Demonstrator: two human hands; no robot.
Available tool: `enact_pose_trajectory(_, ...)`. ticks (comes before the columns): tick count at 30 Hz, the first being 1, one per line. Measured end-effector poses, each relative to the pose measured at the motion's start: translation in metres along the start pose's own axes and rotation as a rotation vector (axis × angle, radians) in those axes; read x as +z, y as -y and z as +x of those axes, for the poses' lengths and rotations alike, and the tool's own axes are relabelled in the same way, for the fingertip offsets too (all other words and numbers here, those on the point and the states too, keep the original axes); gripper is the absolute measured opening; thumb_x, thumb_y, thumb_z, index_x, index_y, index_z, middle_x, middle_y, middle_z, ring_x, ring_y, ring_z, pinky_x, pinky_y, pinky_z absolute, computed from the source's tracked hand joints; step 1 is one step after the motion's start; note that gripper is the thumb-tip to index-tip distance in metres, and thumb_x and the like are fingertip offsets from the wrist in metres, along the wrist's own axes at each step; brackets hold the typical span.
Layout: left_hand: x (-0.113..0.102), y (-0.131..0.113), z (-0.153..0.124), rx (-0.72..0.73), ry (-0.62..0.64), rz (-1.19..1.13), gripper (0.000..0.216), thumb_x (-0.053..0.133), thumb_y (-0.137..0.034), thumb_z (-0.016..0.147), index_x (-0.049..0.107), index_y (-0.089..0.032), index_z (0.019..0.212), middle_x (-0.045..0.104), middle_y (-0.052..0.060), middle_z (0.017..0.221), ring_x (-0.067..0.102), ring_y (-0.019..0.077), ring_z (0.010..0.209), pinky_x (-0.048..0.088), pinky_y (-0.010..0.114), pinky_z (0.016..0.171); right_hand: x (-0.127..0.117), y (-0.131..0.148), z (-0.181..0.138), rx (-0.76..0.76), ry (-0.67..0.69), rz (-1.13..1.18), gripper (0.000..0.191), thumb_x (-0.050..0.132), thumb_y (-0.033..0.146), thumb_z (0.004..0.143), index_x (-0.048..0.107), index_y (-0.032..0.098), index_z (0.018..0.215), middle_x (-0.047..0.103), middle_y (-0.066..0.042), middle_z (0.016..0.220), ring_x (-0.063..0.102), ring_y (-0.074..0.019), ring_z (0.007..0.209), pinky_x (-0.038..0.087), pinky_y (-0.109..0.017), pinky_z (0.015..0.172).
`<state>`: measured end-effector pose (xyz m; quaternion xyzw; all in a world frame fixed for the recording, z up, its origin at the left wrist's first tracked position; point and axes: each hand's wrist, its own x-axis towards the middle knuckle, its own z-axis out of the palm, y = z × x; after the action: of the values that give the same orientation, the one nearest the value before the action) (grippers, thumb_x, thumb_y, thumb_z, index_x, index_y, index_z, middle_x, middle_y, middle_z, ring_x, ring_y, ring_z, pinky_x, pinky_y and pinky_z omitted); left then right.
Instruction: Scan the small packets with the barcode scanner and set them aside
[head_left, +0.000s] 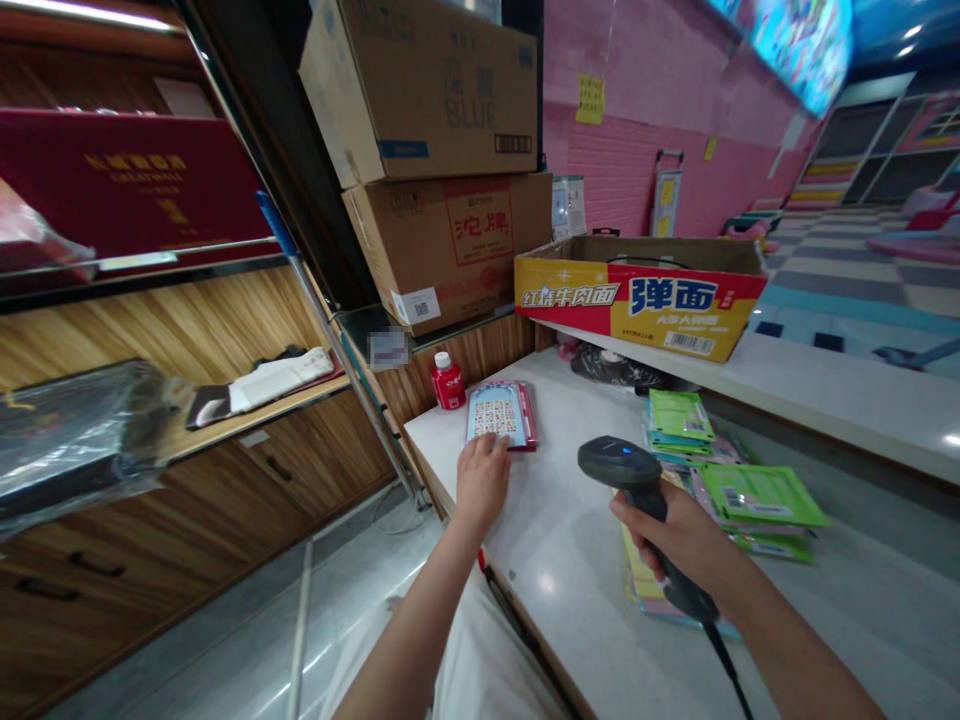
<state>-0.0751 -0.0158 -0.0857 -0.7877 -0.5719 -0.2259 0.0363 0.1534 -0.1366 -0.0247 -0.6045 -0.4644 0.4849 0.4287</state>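
Observation:
My left hand (484,475) reaches to the near edge of a small stack of flat packets, its fingers bent over the blue packet (496,412) on top, which is printed with rows of little pictures. In my right hand (682,535) is a black barcode scanner (619,462) with a blue light, its head pointing left above the counter and its cable trailing down. Under and beside the scanner lie yellow and pink packets (639,565). Green packets (765,495) are piled to the right of my right hand, with another green pile (679,415) behind.
A red bottle with a white cap (448,382) stands left of the blue packet. Cardboard boxes (465,245) are stacked behind it. An open noodle carton (637,300) sits on the raised ledge (847,410). Wooden shelves (247,420) are at left.

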Motion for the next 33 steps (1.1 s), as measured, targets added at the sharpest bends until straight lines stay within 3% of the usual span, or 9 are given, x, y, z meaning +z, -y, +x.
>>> enact_pose_trajectory(5, -0.001, -0.004, 0.014, 0.013, 0.054, 0.023, 0.03, 0.05, -0.026, 0.09, 0.06, -0.019, 0.118, 0.056, 0.013, 0.124, 0.049, 0.0275, 0.115, 0.039, 0.042, 0.099, -0.005, 0.004, -0.001, -0.011, -0.013, -0.01, 0.032, 0.064, 0.048, 0.072, 0.047, 0.022, 0.081, 0.049, 0.01, 0.045, 0.043, -0.0087, 0.031, 0.038, -0.021, 0.031)
enact_pose_trajectory(9, -0.007, -0.019, 0.018, 0.031, 0.018, -0.013, 0.027, 0.053, -0.025, 0.088, 0.06, -0.017, 0.113, 0.057, 0.014, 0.12, 0.049, 0.0282, 0.113, 0.039, 0.043, 0.098, -0.015, 0.01, 0.0, -0.017, -0.014, -0.013, 0.031, 0.065, 0.047, 0.073, 0.046, 0.023, 0.077, 0.05, 0.01, 0.046, 0.044, -0.0085, 0.031, 0.039, -0.021, 0.033)
enact_pose_trajectory(12, -0.005, -0.055, 0.005, 0.021, 0.034, -0.138, 0.023, 0.051, -0.021, 0.088, 0.06, -0.017, 0.109, 0.061, 0.012, 0.111, 0.053, 0.0258, 0.106, 0.04, 0.04, 0.095, -0.023, 0.015, 0.001, -0.001, -0.048, -0.006, 0.03, 0.065, 0.045, 0.074, 0.047, 0.022, 0.078, 0.05, 0.01, 0.045, 0.044, -0.008, 0.032, 0.038, -0.02, 0.033)
enact_pose_trajectory(16, 0.005, -0.116, -0.027, -0.023, 0.317, -0.407, 0.033, 0.052, -0.024, 0.086, 0.051, -0.016, 0.118, 0.065, 0.006, 0.085, 0.06, 0.0207, 0.081, 0.045, 0.032, 0.074, -0.03, 0.019, 0.001, -0.026, -0.078, 0.007, 0.03, 0.065, 0.046, 0.073, 0.048, 0.022, 0.074, 0.049, 0.009, 0.043, 0.043, -0.0082, 0.031, 0.039, -0.021, 0.032)
enact_pose_trajectory(21, 0.013, -0.165, -0.046, 0.012, 0.294, -0.269, 0.071, 0.068, -0.06, 0.065, 0.05, -0.014, 0.117, 0.058, 0.013, 0.105, 0.056, 0.0304, 0.097, 0.044, 0.039, 0.08, -0.034, 0.022, 0.0, -0.066, -0.112, 0.053, 0.029, 0.066, 0.045, 0.073, 0.05, 0.022, 0.078, 0.051, 0.009, 0.045, 0.043, -0.0086, 0.03, 0.039, -0.021, 0.031)
enact_pose_trajectory(24, 0.013, -0.169, -0.044, -0.019, 0.321, -0.232, 0.089, 0.072, -0.063, 0.058, 0.044, -0.014, 0.126, 0.056, 0.014, 0.107, 0.056, 0.031, 0.098, 0.044, 0.04, 0.083, -0.036, 0.025, -0.002, -0.044, -0.12, 0.05, 0.028, 0.067, 0.043, 0.072, 0.05, 0.022, 0.078, 0.05, 0.009, 0.045, 0.043, -0.0083, 0.031, 0.038, -0.02, 0.03)
enact_pose_trajectory(27, 0.008, -0.163, -0.041, -0.032, 0.356, -0.27, 0.085, 0.073, -0.058, 0.061, 0.042, -0.014, 0.127, 0.058, 0.013, 0.107, 0.057, 0.0296, 0.1, 0.043, 0.037, 0.085, -0.037, 0.027, -0.003, -0.042, -0.099, 0.054, 0.028, 0.067, 0.043, 0.073, 0.05, 0.022, 0.077, 0.05, 0.009, 0.043, 0.043, -0.0081, 0.031, 0.038, -0.019, 0.031)
enact_pose_trajectory(33, 0.006, -0.152, -0.033, -0.172, 0.477, -0.464, 0.077, 0.077, -0.028, 0.063, 0.039, -0.017, 0.128, 0.065, 0.008, 0.096, 0.063, 0.0221, 0.087, 0.043, 0.029, 0.075, -0.035, 0.03, -0.006, -0.063, -0.098, 0.075, 0.029, 0.066, 0.043, 0.074, 0.048, 0.022, 0.079, 0.051, 0.01, 0.045, 0.043, -0.0076, 0.031, 0.038, -0.019, 0.031)
